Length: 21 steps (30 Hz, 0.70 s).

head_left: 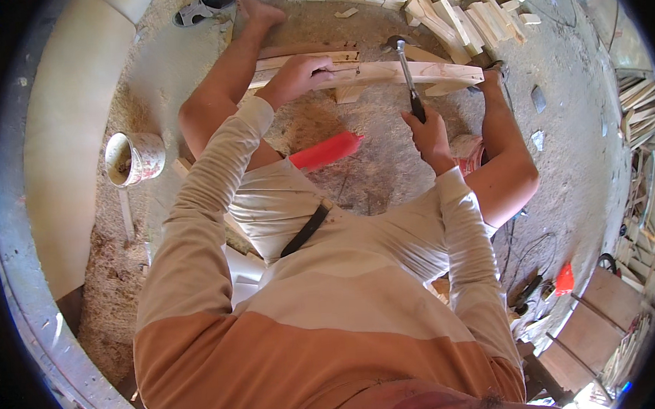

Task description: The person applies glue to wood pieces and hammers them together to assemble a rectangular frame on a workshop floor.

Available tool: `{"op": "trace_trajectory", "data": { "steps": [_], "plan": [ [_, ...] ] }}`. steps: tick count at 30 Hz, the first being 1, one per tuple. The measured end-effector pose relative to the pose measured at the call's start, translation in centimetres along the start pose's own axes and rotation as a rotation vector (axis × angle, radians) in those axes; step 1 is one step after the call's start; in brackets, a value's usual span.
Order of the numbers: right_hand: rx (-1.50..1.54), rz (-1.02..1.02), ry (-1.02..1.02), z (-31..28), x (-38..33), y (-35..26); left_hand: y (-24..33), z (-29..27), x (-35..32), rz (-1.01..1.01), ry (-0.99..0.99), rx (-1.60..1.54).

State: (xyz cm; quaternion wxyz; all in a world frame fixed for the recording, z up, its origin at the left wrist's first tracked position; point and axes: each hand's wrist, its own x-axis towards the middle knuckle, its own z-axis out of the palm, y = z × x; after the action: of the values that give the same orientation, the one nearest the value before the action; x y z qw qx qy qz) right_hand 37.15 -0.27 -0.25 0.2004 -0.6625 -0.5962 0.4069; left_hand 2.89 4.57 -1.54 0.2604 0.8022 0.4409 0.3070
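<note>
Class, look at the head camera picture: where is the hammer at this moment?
The hammer is upper centre-right, gripped by the right hand, its head over the pale wooden piece that the left hand steadies.

Top I'm wearing: a long-sleeved knit with broad horizontal bands, pale cream over the shoulders and sleeves, a beige band below, then a wide rust-orange band nearest the camera.
Sleeves: cream, ribbed at the cuffs, ending at the wrists of my left hand (298, 76) and right hand (428, 136); the fabric creases along both forearms.
Shorts: light cream, wrinkled across the lap, with a few faint grey smudges.
Strap: a narrow black band lying diagonally over the shorts.
Legs: bare from the knees down.
Feet: bare, as far as I can see.
</note>
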Motion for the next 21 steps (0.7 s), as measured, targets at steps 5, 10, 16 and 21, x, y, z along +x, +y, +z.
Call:
{"op": "trace_trajectory", "data": {
  "steps": [5, 10, 16, 21],
  "plan": [
    [0.14, -0.058, 0.023, -1.3, -4.0, -4.3, 0.3, 0.4, -0.6, 0.071, 0.063, 0.082],
    [0.166, -0.228, 0.143, -0.7, -5.9, -5.9, -0.5, 1.1, -0.8, 0.112, 0.137, 0.165],
    [0.036, -0.38, 0.209, -0.6, -6.4, -8.1, -0.5, 1.4, -0.9, 0.154, 0.168, 0.172],
    [-0.259, -0.286, 0.079, 1.5, -5.3, -3.4, -1.2, 1.9, -0.7, 0.131, 0.114, 0.229]
  ]
}}
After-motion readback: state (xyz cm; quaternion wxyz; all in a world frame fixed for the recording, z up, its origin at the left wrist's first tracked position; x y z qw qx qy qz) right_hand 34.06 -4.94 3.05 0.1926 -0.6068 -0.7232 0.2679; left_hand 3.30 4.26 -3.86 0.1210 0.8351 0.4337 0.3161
